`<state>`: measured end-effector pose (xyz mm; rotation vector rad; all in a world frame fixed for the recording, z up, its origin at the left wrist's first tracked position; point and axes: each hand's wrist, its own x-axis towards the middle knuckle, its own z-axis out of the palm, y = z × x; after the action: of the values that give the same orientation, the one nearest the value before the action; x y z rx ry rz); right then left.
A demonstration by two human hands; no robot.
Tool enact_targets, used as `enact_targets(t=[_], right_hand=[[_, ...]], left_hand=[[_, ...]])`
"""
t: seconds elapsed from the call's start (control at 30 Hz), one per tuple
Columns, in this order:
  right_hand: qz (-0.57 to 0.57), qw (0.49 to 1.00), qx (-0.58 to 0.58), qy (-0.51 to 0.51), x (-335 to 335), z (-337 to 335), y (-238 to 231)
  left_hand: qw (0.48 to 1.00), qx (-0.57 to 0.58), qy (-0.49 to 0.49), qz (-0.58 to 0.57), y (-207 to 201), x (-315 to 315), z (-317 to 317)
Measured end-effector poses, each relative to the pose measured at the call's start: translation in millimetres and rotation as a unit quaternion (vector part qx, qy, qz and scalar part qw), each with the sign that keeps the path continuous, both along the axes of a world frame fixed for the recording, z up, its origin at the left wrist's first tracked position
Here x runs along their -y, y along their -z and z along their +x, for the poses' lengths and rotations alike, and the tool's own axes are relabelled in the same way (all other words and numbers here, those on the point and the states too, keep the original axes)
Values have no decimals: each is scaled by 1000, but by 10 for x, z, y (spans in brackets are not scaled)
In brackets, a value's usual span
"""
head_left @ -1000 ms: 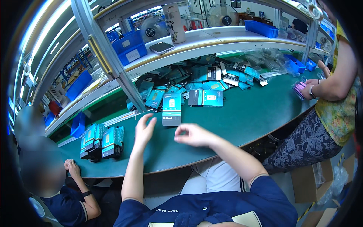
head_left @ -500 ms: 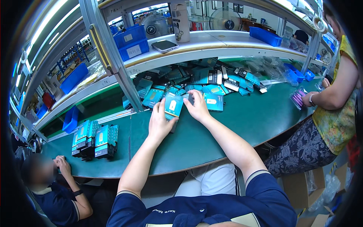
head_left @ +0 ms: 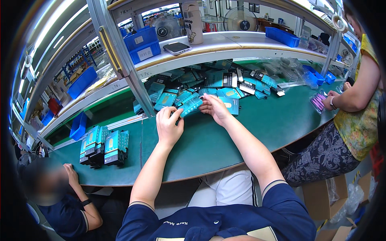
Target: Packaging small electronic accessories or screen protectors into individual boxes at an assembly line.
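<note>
Fingers [head_left: 163, 113]: left hand [head_left: 170, 127] pinching teal box [head_left: 191, 107], right hand [head_left: 217, 110] half-curled at end, grip unclear; green tabletop [head_left: 217, 146], fans [head_left: 243, 25] beyond.

- strip lights [head_left: 56, 20] glow above us
- a green workbench [head_left: 201, 156] stretches across here
- a white shelf [head_left: 237, 42] runs over it
- a pale wall [head_left: 281, 10] stands beyond

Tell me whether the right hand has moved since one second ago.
Yes, forward: the right hand was lower in view than the foot of the metal post; now it is about level.

Left hand [head_left: 169, 125] grips teal box [head_left: 191, 106]; right hand [head_left: 216, 110] at its end
</note>
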<state>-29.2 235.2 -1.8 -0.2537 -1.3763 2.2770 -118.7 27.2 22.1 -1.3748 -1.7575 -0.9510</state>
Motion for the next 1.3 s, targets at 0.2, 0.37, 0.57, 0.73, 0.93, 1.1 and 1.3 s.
enact_targets(t=[0.2, 0.37, 0.57, 0.73, 0.93, 1.1, 1.3], right_hand=[[44, 997, -59, -22, -53, 18, 39], [62, 996, -53, -35, -13, 2, 3], [64, 995, -38, -70, -16, 30, -1], [34, 992, -48, -111, 4, 63, -37], [47, 988, -66, -130, 20, 78, -56], [53, 987, -73, -131, 84, 93, -77], [155, 981, -90, -78, 30, 70, -65]], left_hand=[[994, -86, -62, 25, -65, 18, -82], [994, -57, -79, 40, 2, 35, -158], [996, -21, -59, 57, 32, 30, -202], [997, 12, -32, 71, 41, 47, -230], [997, 5, -44, 69, 26, 56, -218], [997, 1, -51, 66, 34, 63, -231], [996, 5, -62, 68, 16, 54, -205]])
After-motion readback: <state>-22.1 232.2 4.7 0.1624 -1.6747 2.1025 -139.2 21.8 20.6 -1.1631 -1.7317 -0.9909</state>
